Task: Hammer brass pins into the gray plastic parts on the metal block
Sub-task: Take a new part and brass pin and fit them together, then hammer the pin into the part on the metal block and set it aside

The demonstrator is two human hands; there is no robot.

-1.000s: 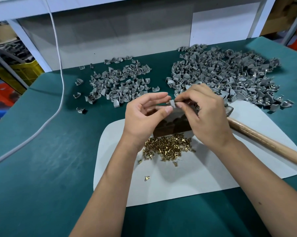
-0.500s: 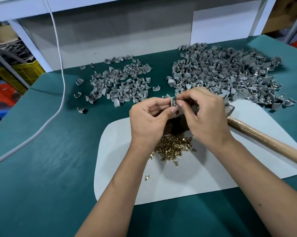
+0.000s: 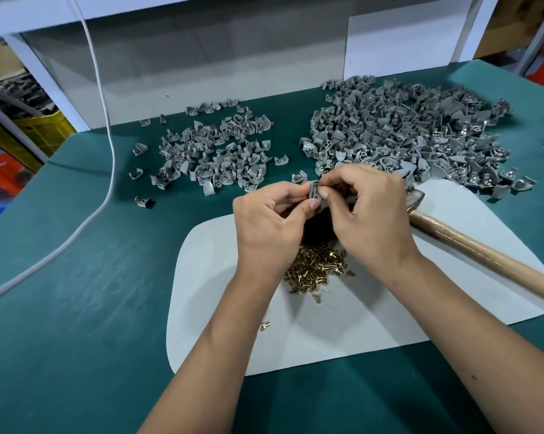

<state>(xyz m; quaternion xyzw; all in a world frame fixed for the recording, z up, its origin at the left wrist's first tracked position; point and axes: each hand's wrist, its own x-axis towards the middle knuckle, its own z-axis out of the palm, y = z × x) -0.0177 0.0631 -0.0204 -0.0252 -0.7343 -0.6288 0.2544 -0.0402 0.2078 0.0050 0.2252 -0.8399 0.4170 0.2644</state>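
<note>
Hidden: metal block (image 3: 319, 228) mostly covered by both hands; hammer (image 3: 483, 255) handle cut off at right edge.
Mat contents: brass pins (image 3: 317, 270) heaped on white mat (image 3: 358, 333), just below block.
Left hand (image 3: 270, 227): curled, pinched gray plastic part (image 3: 314, 192) above block.
Right hand (image 3: 371, 211): fingertips pinched at same part; any pin between them too small to tell.

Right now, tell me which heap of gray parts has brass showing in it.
The larger heap, far right beside the hammer; brass glints among its parts. The smaller left heap is plain gray.
</note>
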